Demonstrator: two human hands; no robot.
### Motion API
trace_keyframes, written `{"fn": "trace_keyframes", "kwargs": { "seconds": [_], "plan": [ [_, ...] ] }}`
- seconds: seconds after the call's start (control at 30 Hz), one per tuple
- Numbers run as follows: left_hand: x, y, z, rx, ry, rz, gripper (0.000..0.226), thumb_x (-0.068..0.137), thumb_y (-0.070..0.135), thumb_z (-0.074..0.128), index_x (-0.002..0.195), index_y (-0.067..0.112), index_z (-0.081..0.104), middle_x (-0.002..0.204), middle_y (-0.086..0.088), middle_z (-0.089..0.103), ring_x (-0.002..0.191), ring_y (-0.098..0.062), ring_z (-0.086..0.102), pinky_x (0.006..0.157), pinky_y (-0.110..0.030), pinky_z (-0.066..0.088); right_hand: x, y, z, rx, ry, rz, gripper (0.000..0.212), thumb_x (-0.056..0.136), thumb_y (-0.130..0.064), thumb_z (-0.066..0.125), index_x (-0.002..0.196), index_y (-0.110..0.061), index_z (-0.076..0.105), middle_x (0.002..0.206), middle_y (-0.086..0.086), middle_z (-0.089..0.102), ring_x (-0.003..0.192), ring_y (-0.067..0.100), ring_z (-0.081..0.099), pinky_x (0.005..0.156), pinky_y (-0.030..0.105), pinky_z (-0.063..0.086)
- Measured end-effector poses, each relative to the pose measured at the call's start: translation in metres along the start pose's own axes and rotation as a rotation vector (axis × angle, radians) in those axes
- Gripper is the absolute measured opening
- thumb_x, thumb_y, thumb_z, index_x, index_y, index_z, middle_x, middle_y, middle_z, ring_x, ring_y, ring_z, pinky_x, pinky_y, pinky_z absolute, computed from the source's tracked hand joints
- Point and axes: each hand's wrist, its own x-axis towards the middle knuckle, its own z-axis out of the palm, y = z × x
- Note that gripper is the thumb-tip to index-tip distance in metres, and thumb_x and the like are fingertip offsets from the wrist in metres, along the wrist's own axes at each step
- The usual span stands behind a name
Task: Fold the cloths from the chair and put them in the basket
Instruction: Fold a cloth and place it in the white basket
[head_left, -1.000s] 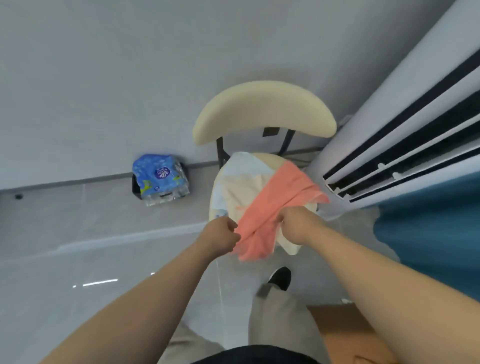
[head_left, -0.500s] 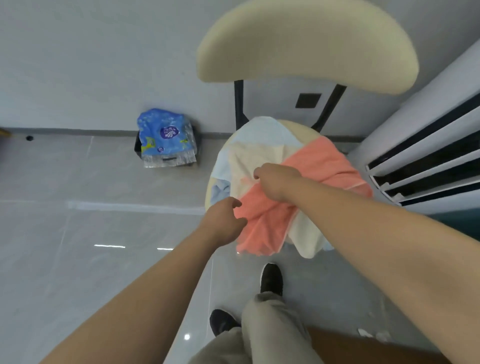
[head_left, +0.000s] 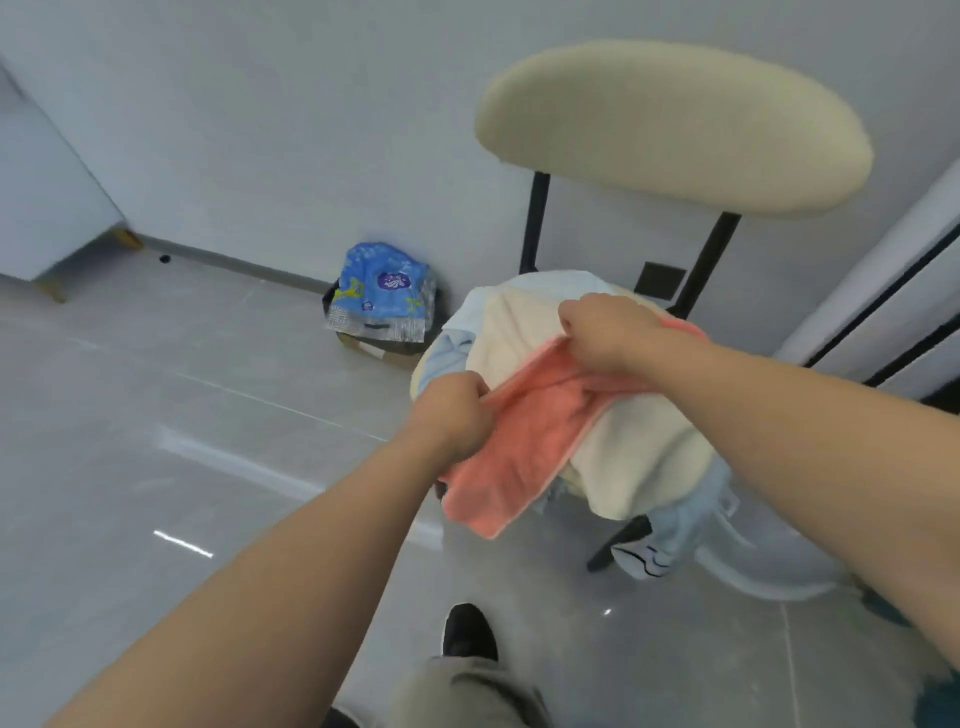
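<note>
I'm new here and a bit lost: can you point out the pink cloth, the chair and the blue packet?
pink cloth (head_left: 524, 431), head view, middle of its draped part.
chair (head_left: 675, 130), head view, cream backrest.
blue packet (head_left: 382, 291), head view, printed front.

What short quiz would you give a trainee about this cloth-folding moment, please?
1. True or false: the left hand and the right hand both grip the coral cloth.
2. Which lies directly under the coral cloth on the chair? A) cream cloth B) green towel C) newspaper
3. Fill in: seen from the person, the blue packet sits on the chair's ____ side.
Key: 1 true; 2 A; 3 left.
</note>
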Motion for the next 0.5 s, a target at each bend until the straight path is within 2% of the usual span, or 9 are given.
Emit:
{"fn": "trace_keyframes", "kwargs": {
  "seconds": [0.13, 0.23, 0.3, 0.37, 0.43, 0.5],
  "plan": [
    [-0.068, 0.032, -0.019, 0.047, 0.092, 0.022, 0.023, 0.097, 0.033, 0.051, 0.077, 0.02, 0.048, 0.087, 0.001, 0.057, 0.091, -0.026, 0.055, 0.081, -0.035, 0.042, -0.056, 0.0, -0.03, 0.209, 0.107, 0.071, 0.019, 0.094, -0.023, 0.051, 0.111, -0.014, 0.051, 0.112, 0.01, 0.059, 0.095, 0.031, 0.054, 0.071, 0.035, 0.039],
    [-0.104, 0.068, -0.045, 0.095, 0.155, 0.094, 0.021, 0.097, 0.03, 0.053, 0.082, 0.016, 0.047, 0.098, -0.006, 0.06, 0.09, -0.028, 0.055, 0.073, -0.035, 0.039, -0.096, 0.01, -0.069, 0.285, 0.202, 0.108, 0.013, 0.094, -0.02, 0.052, 0.106, -0.014, 0.051, 0.113, 0.016, 0.06, 0.098, 0.033, 0.057, 0.073, 0.034, 0.039],
    [-0.119, 0.089, -0.064, 0.128, 0.228, 0.12, 0.012, 0.091, 0.023, 0.057, 0.085, 0.016, 0.049, 0.086, -0.002, 0.058, 0.085, -0.028, 0.054, 0.068, -0.036, 0.04, -0.118, 0.016, -0.102, 0.338, 0.326, 0.125, 0.016, 0.094, -0.021, 0.053, 0.108, -0.013, 0.052, 0.114, 0.019, 0.06, 0.101, 0.037, 0.059, 0.073, 0.033, 0.039],
    [-0.134, 0.103, -0.078, 0.166, 0.283, 0.127, 0.008, 0.084, 0.015, 0.056, 0.081, 0.015, 0.049, 0.076, 0.002, 0.052, 0.077, -0.024, 0.049, 0.061, -0.034, 0.034, -0.14, 0.018, -0.133, 0.365, 0.441, 0.13, 0.018, 0.094, -0.024, 0.053, 0.108, -0.013, 0.052, 0.112, 0.021, 0.06, 0.095, 0.037, 0.059, 0.07, 0.034, 0.04],
    [-0.15, 0.113, -0.088, 0.208, 0.306, 0.117, 0.013, 0.082, 0.015, 0.053, 0.072, 0.015, 0.045, 0.068, 0.001, 0.05, 0.071, -0.025, 0.048, 0.054, -0.033, 0.029, -0.161, 0.015, -0.161, 0.333, 0.517, 0.135, 0.02, 0.094, -0.027, 0.051, 0.107, -0.012, 0.05, 0.109, 0.02, 0.06, 0.092, 0.037, 0.058, 0.068, 0.036, 0.04],
    [-0.165, 0.12, -0.098, 0.246, 0.339, 0.12, 0.014, 0.082, 0.019, 0.052, 0.07, 0.013, 0.047, 0.066, 0.0, 0.053, 0.069, -0.026, 0.052, 0.052, -0.031, 0.031, -0.178, 0.01, -0.186, 0.292, 0.591, 0.133, 0.022, 0.094, -0.024, 0.049, 0.111, -0.01, 0.049, 0.11, 0.02, 0.06, 0.097, 0.04, 0.06, 0.067, 0.038, 0.04]
  ]
}}
